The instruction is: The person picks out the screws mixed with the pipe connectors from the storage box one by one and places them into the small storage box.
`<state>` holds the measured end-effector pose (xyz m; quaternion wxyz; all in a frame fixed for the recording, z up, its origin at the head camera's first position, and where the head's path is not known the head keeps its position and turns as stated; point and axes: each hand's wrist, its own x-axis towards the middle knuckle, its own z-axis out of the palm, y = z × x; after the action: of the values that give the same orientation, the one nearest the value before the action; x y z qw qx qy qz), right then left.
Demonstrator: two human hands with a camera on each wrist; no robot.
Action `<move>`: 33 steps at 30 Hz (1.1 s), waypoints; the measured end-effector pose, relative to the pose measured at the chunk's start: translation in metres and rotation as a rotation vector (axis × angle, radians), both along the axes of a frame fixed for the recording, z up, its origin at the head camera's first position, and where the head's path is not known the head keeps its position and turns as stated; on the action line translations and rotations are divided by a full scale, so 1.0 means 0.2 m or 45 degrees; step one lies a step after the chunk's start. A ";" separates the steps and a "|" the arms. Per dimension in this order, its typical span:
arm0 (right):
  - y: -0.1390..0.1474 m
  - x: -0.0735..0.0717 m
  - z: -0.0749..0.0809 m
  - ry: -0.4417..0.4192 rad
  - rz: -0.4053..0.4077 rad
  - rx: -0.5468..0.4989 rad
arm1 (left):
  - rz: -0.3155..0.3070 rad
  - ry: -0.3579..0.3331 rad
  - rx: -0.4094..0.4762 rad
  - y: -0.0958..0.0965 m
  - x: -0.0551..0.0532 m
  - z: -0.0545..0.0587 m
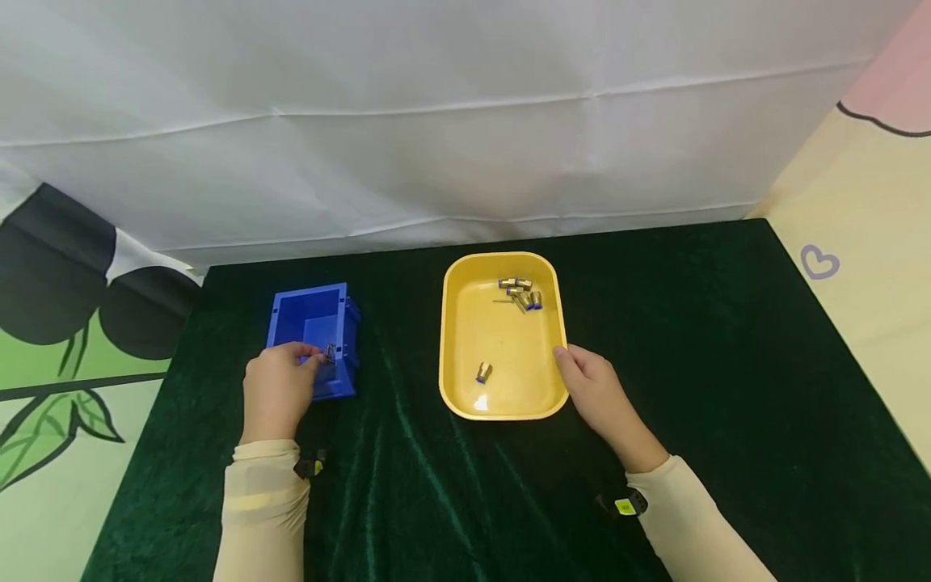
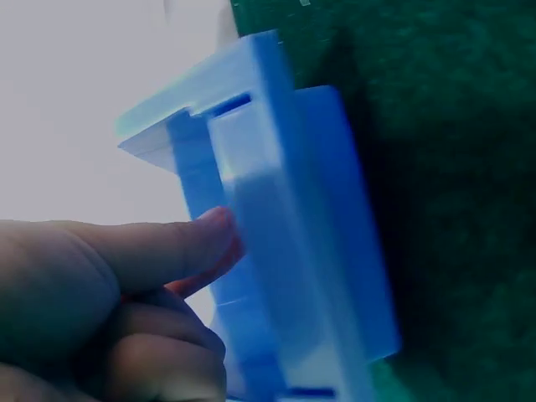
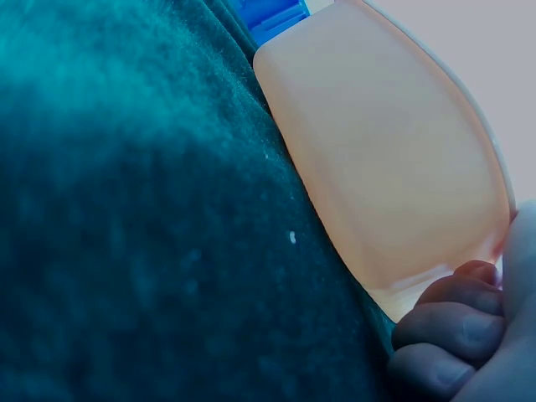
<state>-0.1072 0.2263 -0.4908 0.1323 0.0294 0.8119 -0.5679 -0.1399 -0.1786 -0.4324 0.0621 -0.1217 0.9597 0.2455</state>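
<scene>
My left hand (image 1: 280, 392) reaches over the blue bin (image 1: 286, 305) with thumb and forefinger together. At its fingertips is a small cluster of thin, dark metal pieces (image 1: 330, 353), overlapping the bin's right wall; their kind is too small to make out. In the left wrist view the thumb (image 2: 180, 251) lies close to the inner wall of the bin (image 2: 289, 276). My right hand (image 1: 596, 396) grips the right rim of the yellow tray (image 1: 502, 408), thumb on top and fingers curled below (image 3: 444, 335). One brass fitting with a blue collar (image 1: 484, 372) lies in the tray's near part.
Several more brass fittings (image 1: 520, 293) are bunched at the tray's far right, with a thin metal pin (image 1: 503, 301) beside them. Bin and tray stand apart on a dark green velvet cloth (image 1: 407, 485). A white sheet (image 1: 407, 162) hangs behind the table.
</scene>
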 end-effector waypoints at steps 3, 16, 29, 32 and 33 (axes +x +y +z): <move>0.00 0.00 0.00 -0.006 -0.002 0.007 | 0.008 0.071 -0.012 0.02 0.00 0.04; 0.00 0.00 -0.01 0.003 -0.018 0.020 | -0.275 0.312 0.079 0.41 -0.08 0.19; 0.00 -0.01 -0.01 -0.005 0.004 0.021 | -0.436 0.257 0.145 0.80 -0.24 0.22; 0.00 -0.01 -0.02 0.010 0.000 0.017 | -0.503 0.236 0.117 0.90 -0.28 0.22; -0.01 0.00 -0.02 0.014 -0.001 0.016 | -0.525 0.223 0.109 0.93 -0.30 0.22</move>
<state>-0.1081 0.2252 -0.4948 0.1273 0.0273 0.8161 -0.5630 -0.2003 0.0077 -0.3883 0.0325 0.1017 0.9547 0.2777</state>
